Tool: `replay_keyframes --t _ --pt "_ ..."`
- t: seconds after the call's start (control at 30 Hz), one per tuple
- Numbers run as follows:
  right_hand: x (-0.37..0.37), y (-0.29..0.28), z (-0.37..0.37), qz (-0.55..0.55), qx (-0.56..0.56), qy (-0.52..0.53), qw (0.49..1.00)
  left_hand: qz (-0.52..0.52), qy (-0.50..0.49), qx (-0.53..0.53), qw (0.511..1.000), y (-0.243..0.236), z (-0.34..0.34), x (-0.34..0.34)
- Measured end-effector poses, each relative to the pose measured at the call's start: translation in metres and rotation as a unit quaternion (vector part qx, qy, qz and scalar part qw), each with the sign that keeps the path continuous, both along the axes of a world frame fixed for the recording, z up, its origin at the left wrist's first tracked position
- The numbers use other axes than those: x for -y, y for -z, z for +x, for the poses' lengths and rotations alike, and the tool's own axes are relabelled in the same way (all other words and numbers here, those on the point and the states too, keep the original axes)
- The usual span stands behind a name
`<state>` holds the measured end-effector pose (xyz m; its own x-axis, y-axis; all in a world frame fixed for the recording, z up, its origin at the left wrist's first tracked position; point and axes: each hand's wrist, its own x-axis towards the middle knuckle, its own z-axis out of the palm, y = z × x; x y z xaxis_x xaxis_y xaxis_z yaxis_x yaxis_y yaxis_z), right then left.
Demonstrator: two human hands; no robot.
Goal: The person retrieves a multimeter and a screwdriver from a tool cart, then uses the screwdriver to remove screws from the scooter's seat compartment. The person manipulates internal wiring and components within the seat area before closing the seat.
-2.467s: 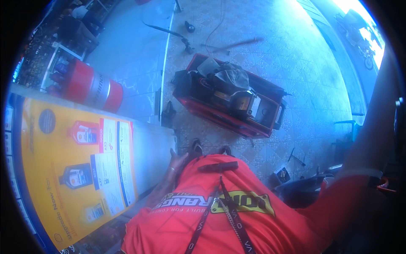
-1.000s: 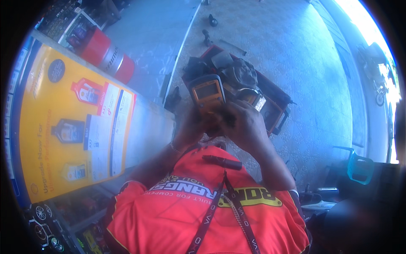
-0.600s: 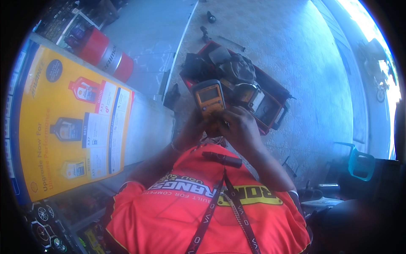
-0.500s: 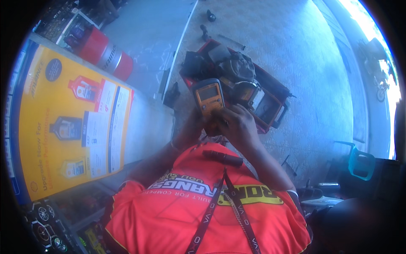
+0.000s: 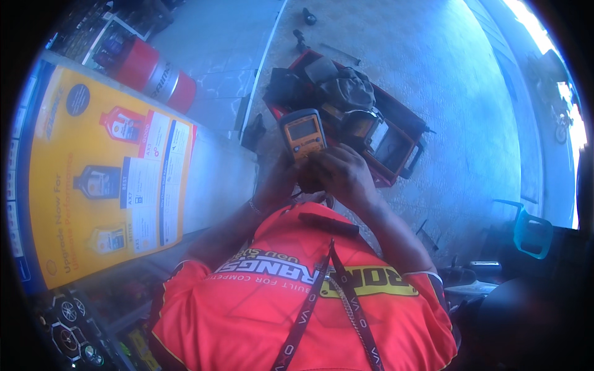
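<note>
In front of my chest I hold a yellow-orange multimeter with a dark rim and a grey display, its display end pointing away from me. My left hand wraps its lower left side. Bent over its lower end, my right hand has curled fingers that cover the lower part of the meter. What those fingertips touch is hidden. Just beyond the meter stands a red toolbox on the floor, holding a dark grey cloth-like item and other gear.
To my left is a large yellow poster board, with a red and silver drum behind it. Small dark parts and a thin rod lie past the toolbox. At the right stands a teal plastic chair.
The multimeter has shifted slightly up and left, and less of its lower part shows. My right hand has moved a little left over it.
</note>
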<state>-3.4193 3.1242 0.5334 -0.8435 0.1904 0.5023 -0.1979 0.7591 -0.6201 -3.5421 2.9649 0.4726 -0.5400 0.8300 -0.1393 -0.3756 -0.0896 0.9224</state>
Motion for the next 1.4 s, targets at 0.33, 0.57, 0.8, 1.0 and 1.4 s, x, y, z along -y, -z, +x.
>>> replay_keyframes --t 0.33,0.57,0.8,1.0,1.4 --pt "-0.029 0.053 0.020 -0.361 -0.051 0.023 0.931 0.036 0.092 -0.023 0.995 -0.013 -0.002 0.000" --pt "-0.001 0.177 0.021 -0.268 0.304 -0.110 0.907 -0.012 0.085 0.005 0.996 -0.012 -0.009 -0.007" --pt "0.013 0.291 0.035 -0.295 0.326 -0.018 0.898 -0.030 0.068 -0.134 0.988 0.010 -0.028 -0.019" --pt "0.008 0.346 0.140 -0.246 0.345 0.245 0.872 -0.070 0.091 -0.163 0.980 0.019 -0.055 -0.019" --pt "-0.018 0.380 0.377 -0.270 0.412 0.641 0.589 -0.022 0.076 -0.144 0.987 -0.001 -0.099 -0.023"
